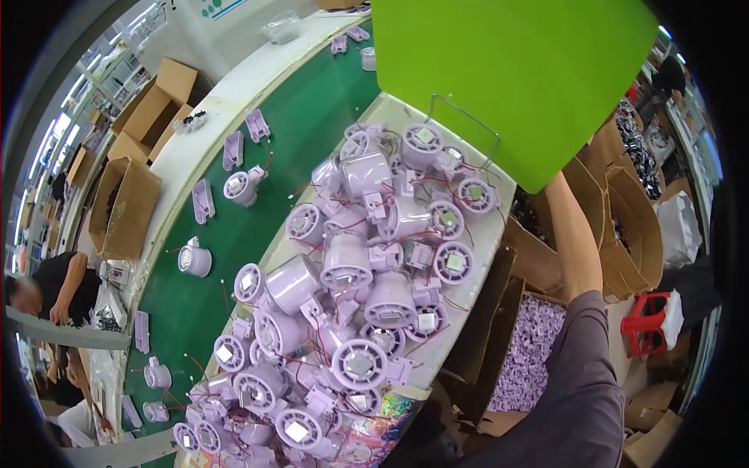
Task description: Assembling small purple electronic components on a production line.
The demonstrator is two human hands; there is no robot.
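The right forearm [573, 242] reaches up and away on the right, its hand hidden behind a large green sheet [511, 74] at the far top, so whether that hand is open or closed cannot be told. The left hand is out of view. A wire frame [464, 125] hangs just under the sheet. On the white counter [491, 234] lies a heap of lilac fan housings [351, 273] with red wires. A cardboard box [534, 355] of lilac parts stands near right.
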